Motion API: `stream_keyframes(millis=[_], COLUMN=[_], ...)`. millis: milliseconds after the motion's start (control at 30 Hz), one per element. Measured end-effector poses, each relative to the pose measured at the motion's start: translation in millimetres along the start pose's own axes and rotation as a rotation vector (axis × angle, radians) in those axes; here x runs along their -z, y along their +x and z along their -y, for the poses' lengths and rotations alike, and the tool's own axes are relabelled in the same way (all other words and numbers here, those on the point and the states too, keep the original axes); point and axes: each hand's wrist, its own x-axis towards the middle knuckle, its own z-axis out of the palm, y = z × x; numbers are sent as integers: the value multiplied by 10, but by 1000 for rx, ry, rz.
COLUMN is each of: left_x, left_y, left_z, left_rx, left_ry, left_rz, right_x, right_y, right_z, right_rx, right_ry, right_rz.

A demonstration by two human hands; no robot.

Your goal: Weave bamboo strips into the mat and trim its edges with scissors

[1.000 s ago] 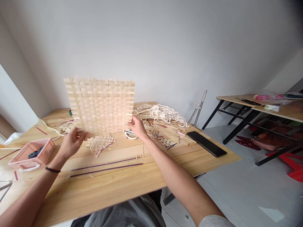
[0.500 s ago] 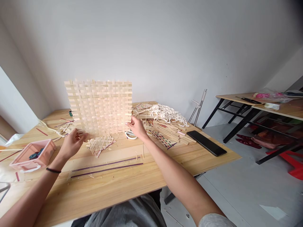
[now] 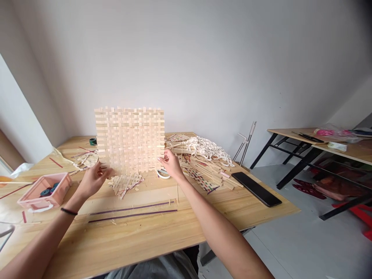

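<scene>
A square mat woven from pale flat strips (image 3: 130, 139) stands upright over the far part of the table, with strip ends sticking out along its edges. My left hand (image 3: 94, 179) pinches its lower left edge. On the opposite side, my right hand (image 3: 172, 163) grips the lower right edge between thumb and fingers. Below the mat lies a small woven piece (image 3: 126, 184) with a coloured edge. A white roll of tape (image 3: 163, 174) sits beside my right hand. Two dark purple strips (image 3: 133, 215) lie flat nearer to me.
A pink basket (image 3: 43, 192) with small dark spools stands at the left. Behind my right hand are piled pale strips (image 3: 203, 168) and a white cord heap (image 3: 207, 148). A black phone (image 3: 256, 189) lies near the table's right edge. Another table (image 3: 302, 135) stands farther right.
The woven mat has shifted right relative to the table, uncovering more of the green roll behind its left edge, and stands more squarely toward me. Both hands keep hold of it. The camera view has tilted slightly.
</scene>
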Motion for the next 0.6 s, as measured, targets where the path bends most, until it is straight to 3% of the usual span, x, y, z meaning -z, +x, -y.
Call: stream_keyframes(millis=[600], left_x=[2], left_y=[18], left_z=[2], left_rx=[28], left_ry=[-108], left_rz=[18], right_x=[19], right_y=[-20], right_z=[32], right_rx=[27], right_ry=[-88], right_rz=[10])
